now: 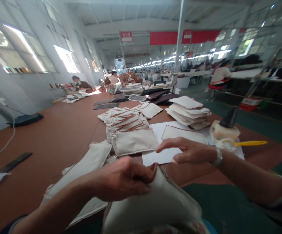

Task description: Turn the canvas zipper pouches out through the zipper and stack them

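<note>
My left hand point(128, 178) is closed on the top corner of a cream fabric pouch point(153, 204) with brown edging, which hangs at the table's near edge. Fingers apart and holding nothing, my right hand point(189, 151) hovers just above and to the right of that corner. Ahead of it lies a flat cream panel with brown trim point(183, 134), resting on a white sheet point(159, 157). A row of overlapping cream pouches point(133, 141) spreads across the middle of the table. More cream pieces point(89, 162) lie beside my left forearm.
A stack of cream pouches point(189, 110) stands at the right. Near it are a pale block with a black cone point(228, 118) and a yellow-handled brush point(249, 143). Dark flat pieces point(160, 96) lie behind. A dark strip point(15, 162) is at the left. Other people sit farther off.
</note>
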### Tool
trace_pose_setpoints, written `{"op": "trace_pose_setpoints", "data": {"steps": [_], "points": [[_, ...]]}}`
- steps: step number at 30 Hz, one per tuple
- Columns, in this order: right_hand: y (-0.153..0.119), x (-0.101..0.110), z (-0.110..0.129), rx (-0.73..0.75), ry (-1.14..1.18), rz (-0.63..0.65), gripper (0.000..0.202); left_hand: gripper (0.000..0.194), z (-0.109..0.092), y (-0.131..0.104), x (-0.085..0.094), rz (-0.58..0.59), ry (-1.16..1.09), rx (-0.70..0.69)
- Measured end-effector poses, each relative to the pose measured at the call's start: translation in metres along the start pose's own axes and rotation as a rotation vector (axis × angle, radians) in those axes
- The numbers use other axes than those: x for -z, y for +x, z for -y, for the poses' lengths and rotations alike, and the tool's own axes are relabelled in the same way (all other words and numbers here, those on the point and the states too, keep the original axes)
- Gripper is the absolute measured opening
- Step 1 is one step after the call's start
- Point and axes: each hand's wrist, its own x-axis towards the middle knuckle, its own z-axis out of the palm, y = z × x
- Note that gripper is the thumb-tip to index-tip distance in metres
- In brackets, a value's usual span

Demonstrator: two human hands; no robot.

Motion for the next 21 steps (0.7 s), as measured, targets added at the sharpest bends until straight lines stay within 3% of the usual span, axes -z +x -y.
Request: {"op": "trace_pose_setpoints", "data": {"steps": [2,4,6,9,12,15,18,21], "points": [[0.011,-0.012,0.016,0.029,0.118,0.017,0.053,0.021,-0.017,0.015,-0.005,-0.064,0.038,-0.052],[0.020,-0.036,0.022,0.009,0.234,0.031,0.064,0.022,-0.018,0.028,-0.008,-0.095,0.043,-0.036],[0.023,-0.061,0.015,-0.067,0.273,0.065,0.056,0.023,-0.004,0.031,-0.009,-0.072,0.028,0.023],[0.016,-0.080,-0.009,-0.198,0.094,0.109,0.029,0.039,0.036,0.019,-0.003,0.014,0.000,0.124],[0.002,-0.075,-0.027,-0.161,0.080,0.107,0.023,0.052,0.075,-0.001,0.009,0.088,-0.062,0.200],[-0.008,-0.059,-0.039,-0.089,0.245,0.023,0.030,0.051,0.095,-0.018,0.024,0.147,-0.146,0.216],[-0.012,-0.044,-0.054,-0.048,0.269,-0.083,0.029,0.049,0.088,-0.028,0.031,0.099,-0.191,0.167],[-0.013,-0.040,-0.061,-0.041,0.190,-0.061,0.020,0.033,0.064,-0.027,0.020,-0.016,-0.199,0.111]]}}
